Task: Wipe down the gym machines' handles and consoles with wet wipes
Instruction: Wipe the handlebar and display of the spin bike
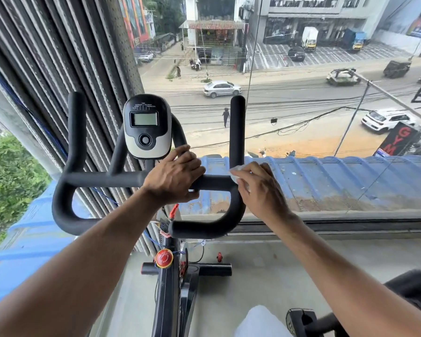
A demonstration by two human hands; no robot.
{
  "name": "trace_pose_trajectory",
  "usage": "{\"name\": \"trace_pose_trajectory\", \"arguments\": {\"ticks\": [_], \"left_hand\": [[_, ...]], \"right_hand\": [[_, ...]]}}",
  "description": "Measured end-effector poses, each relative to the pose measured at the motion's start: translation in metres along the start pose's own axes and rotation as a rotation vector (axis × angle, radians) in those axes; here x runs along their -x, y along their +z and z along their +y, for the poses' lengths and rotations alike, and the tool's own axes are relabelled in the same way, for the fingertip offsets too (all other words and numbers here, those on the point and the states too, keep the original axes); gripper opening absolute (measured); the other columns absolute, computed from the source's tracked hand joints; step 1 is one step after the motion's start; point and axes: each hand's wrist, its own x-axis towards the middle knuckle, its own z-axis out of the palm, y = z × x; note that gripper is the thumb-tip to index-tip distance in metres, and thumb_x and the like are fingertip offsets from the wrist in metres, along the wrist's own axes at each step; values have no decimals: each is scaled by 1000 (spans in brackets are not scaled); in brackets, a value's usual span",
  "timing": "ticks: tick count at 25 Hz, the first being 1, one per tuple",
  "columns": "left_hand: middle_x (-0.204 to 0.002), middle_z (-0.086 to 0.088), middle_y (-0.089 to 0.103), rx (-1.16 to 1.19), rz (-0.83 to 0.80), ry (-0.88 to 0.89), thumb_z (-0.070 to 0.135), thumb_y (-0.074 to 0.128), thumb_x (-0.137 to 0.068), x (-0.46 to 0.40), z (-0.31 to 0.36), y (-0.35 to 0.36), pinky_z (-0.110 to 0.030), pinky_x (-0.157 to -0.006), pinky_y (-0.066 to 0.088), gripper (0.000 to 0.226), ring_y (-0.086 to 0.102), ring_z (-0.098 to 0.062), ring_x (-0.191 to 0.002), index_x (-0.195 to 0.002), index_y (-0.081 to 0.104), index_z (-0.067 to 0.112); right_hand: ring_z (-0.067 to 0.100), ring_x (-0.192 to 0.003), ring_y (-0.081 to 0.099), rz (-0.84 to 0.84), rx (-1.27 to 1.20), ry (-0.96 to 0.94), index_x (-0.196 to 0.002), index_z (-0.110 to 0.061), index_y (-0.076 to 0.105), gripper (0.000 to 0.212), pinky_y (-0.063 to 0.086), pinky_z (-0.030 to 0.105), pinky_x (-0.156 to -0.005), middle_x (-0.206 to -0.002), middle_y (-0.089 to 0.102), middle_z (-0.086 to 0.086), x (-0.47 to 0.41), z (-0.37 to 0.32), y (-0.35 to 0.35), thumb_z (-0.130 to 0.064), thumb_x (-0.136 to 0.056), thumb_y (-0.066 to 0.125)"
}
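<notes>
Nearest, both forearms reach forward over the bike frame, where a red knob (164,258) sits on the stem below the bars.

Left hand (174,177): fingers curled over the cross bar of the handlebar (102,178), just right of centre, gripping it. Judged a steadying hold.

Right hand (258,188): presses a white wipe (237,173) against the bar at the right-hand junction, where the cross bar meets the upright horn. Fingers bend around the wipe and hold it to the bar; only its upper edge shows past the knuckles.

Handling, judged:
- Wipe: light, limp, damp. Will bunch or slip out unless kept flat under the fingers; best wrapped partway round the tube and drawn along it.
- Handlebar: stiff tube, matte black covering that looks like foam or rubber. Likely grippy, so the wipe may drag and roll; short strokes suit it. Curves and horn tips need the wipe turned round the bar.
- Bike: heavy enough to stay put, though the bars may swivel slightly, hence the bracing hand.

Farther: console (147,126) stands above centre, grey screen, single round button. Plastic face, smooth; light pressure only, and keep moisture off the screen edges.

Beyond: window glass, blue roofing, street with cars.
</notes>
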Motion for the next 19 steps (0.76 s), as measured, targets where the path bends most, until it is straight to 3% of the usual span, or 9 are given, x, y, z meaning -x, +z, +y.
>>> {"name": "trace_pose_trajectory", "arguments": {"ticks": [3,6,8,11,15,19], "left_hand": [[-90,1,62,27,-58,-200,63,59,-76,-15,25,-5,-45,-123,22,45,54,-27,-108,-90,68,21],[-89,-1,67,-20,-149,-358,67,62,-75,-29,46,-2,-46,-123,18,51,55,-30,-110,-92,72,21],[-85,-3,65,4,-95,-375,61,60,-76,-29,49,3,-47,-124,20,47,58,-32,-104,-90,71,17],[-79,-3,60,-3,9,-355,53,58,-77,-25,47,11,-50,-123,25,39,57,-34,-94,-87,66,16],[-78,-2,58,-22,33,-366,53,72,-72,-28,49,14,-48,-124,20,41,50,-31,-93,-88,66,16],[-78,-1,58,-27,35,-383,54,71,-71,-29,48,14,-49,-124,23,40,54,-32,-92,-87,66,17]], "right_hand": [[22,-89,64,-54,-44,-54,-117,-7,73,22,60,31,-78,-105,60,6,-20,14,-3,-5,-96,66],[21,-74,62,-24,-80,-84,-115,-5,71,20,59,32,-66,-105,56,8,-50,32,0,-1,-96,65],[18,-74,59,-2,-140,-115,-114,-6,71,20,56,29,-64,-105,55,8,-51,39,2,0,-97,64],[9,-82,58,9,-270,-120,-112,-6,71,18,55,23,-73,-107,57,6,-30,42,6,-3,-100,58],[16,-80,61,52,-299,-177,-113,-4,72,18,55,26,-74,-101,58,8,-53,60,10,-6,-102,58],[20,-83,61,142,-302,-180,-114,-5,72,19,53,27,-74,-100,59,10,-80,69,12,-9,-103,57]]}}
